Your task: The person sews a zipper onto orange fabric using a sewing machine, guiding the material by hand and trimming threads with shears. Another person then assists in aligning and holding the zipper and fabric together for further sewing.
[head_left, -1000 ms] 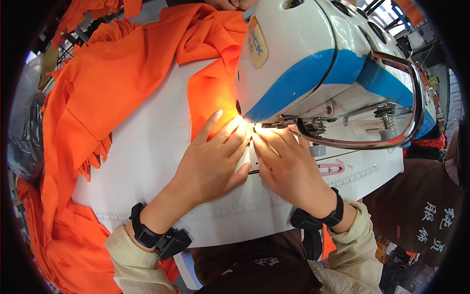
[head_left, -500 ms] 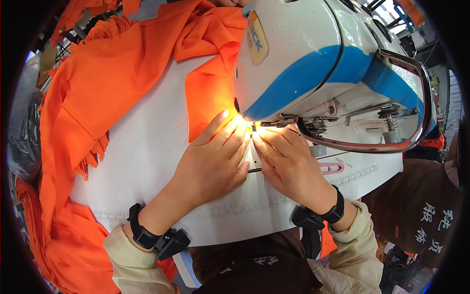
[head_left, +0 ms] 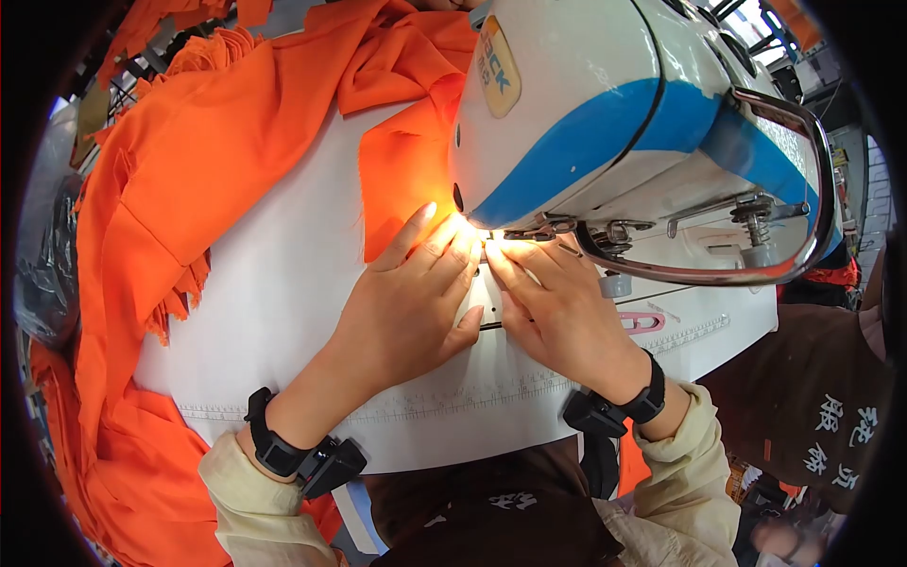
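An orange piece of fabric (head_left: 397, 175) lies on the white table, running under the head of a white and blue sewing machine (head_left: 567, 113). My left hand (head_left: 406, 302) rests flat with its fingers stretched over the near edge of the fabric, index fingertip close to the needle area. My right hand (head_left: 567, 307) lies palm down on the other side of the presser foot (head_left: 487, 240), its fingers extended forward. Bright lamp glare washes out the fingertips and whatever is beneath them.
More orange fabric (head_left: 208, 161) is heaped along the left and back of the table (head_left: 274, 350). Pink thread snips (head_left: 642, 322) lie to the right of my right hand, near a printed ruler scale (head_left: 453, 404). A metal guard loop (head_left: 718, 276) juts from the machine. Another person's dark apron (head_left: 794, 397) shows at right.
Both hands have shifted very slightly forward toward the machine. The near edge of the orange fabric beside my left hand has slid a little away from me.
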`<state>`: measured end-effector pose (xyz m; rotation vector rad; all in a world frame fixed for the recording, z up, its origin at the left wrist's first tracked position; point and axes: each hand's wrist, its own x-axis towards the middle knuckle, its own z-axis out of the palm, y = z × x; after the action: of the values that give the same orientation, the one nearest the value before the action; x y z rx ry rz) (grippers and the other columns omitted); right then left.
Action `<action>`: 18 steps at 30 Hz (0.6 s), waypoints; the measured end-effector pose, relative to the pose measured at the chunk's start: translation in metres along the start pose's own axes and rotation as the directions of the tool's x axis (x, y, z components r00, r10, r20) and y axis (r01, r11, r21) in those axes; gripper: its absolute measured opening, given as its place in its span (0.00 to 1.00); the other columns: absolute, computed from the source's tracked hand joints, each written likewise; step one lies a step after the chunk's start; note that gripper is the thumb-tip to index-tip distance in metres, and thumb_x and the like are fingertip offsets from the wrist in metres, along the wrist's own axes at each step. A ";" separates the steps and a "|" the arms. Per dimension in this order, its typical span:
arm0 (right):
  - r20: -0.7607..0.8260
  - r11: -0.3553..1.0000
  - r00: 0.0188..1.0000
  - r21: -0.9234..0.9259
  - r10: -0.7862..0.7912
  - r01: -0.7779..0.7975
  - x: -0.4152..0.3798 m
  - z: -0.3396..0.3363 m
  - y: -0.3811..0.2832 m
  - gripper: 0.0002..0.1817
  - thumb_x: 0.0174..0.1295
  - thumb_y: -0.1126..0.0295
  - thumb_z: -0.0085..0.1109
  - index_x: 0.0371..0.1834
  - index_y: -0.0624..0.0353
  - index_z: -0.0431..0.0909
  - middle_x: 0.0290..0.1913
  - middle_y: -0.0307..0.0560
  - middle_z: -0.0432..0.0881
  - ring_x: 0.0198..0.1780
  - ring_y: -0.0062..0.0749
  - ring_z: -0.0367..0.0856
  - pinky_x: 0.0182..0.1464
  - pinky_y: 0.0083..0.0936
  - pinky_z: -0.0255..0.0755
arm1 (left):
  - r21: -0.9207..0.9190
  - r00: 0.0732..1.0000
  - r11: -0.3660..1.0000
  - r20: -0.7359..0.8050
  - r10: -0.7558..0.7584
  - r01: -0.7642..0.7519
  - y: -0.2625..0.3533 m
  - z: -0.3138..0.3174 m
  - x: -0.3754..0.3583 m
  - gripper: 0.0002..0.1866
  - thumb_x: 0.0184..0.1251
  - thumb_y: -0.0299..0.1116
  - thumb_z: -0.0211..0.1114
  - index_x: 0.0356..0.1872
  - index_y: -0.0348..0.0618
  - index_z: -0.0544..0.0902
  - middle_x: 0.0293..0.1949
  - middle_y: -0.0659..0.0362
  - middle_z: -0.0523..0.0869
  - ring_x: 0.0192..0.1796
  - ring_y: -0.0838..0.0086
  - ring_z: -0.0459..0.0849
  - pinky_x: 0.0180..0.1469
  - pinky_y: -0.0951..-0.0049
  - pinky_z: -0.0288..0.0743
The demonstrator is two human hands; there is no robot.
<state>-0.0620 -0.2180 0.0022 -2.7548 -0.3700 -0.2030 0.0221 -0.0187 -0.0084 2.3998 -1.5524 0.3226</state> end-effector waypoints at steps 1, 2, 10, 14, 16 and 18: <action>0.031 1.000 0.999 -0.005 0.024 -0.024 0.000 -0.001 0.000 0.22 0.58 0.75 0.64 0.58 0.66 0.82 0.55 0.51 0.83 0.55 0.44 0.81 0.63 0.42 0.71 | -0.021 1.000 1.000 0.006 -0.005 0.005 -0.001 0.000 0.000 0.25 0.67 0.45 0.63 0.54 0.32 0.86 0.57 0.52 0.85 0.69 0.65 0.77 0.83 0.55 0.55; 0.032 1.000 0.999 -0.007 0.024 -0.024 -0.001 -0.001 0.000 0.22 0.58 0.75 0.64 0.58 0.66 0.82 0.55 0.51 0.83 0.55 0.44 0.81 0.63 0.42 0.71 | -0.039 1.000 0.999 0.009 -0.008 0.009 -0.001 0.000 0.000 0.25 0.68 0.46 0.63 0.53 0.31 0.85 0.57 0.51 0.85 0.70 0.64 0.77 0.83 0.55 0.54; 0.077 0.999 0.996 0.007 0.052 -0.053 0.000 -0.007 -0.001 0.22 0.63 0.72 0.63 0.60 0.69 0.80 0.56 0.56 0.83 0.55 0.48 0.82 0.60 0.39 0.74 | -0.035 1.000 0.999 -0.020 -0.012 0.011 -0.002 0.002 0.000 0.27 0.67 0.47 0.63 0.52 0.30 0.85 0.57 0.49 0.85 0.69 0.61 0.78 0.82 0.55 0.55; 0.087 0.999 0.995 0.005 0.051 -0.052 -0.002 -0.006 -0.001 0.22 0.63 0.71 0.63 0.60 0.69 0.80 0.56 0.56 0.83 0.55 0.49 0.82 0.61 0.39 0.74 | -0.040 1.000 0.999 -0.020 -0.013 0.012 -0.002 0.001 -0.001 0.27 0.67 0.47 0.63 0.53 0.30 0.85 0.57 0.49 0.85 0.69 0.61 0.77 0.82 0.55 0.55; 0.111 0.995 0.989 0.002 0.099 -0.100 -0.004 -0.003 -0.001 0.22 0.64 0.70 0.63 0.61 0.69 0.80 0.57 0.55 0.83 0.57 0.48 0.81 0.63 0.40 0.73 | -0.042 1.000 0.999 -0.021 -0.019 0.018 -0.002 0.000 -0.001 0.27 0.67 0.47 0.63 0.54 0.30 0.85 0.57 0.49 0.85 0.69 0.61 0.77 0.82 0.55 0.55; 0.106 0.996 0.990 -0.002 0.090 -0.091 -0.005 -0.003 0.000 0.22 0.65 0.69 0.63 0.61 0.68 0.80 0.58 0.54 0.82 0.58 0.47 0.80 0.64 0.40 0.71 | -0.044 0.999 0.999 -0.018 -0.026 0.026 -0.002 -0.001 0.000 0.27 0.67 0.46 0.63 0.54 0.30 0.84 0.58 0.49 0.85 0.69 0.61 0.77 0.82 0.54 0.56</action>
<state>-0.0667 -0.2203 0.0045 -2.7788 -0.2711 -0.0336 0.0234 -0.0176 -0.0082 2.3751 -1.5034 0.3020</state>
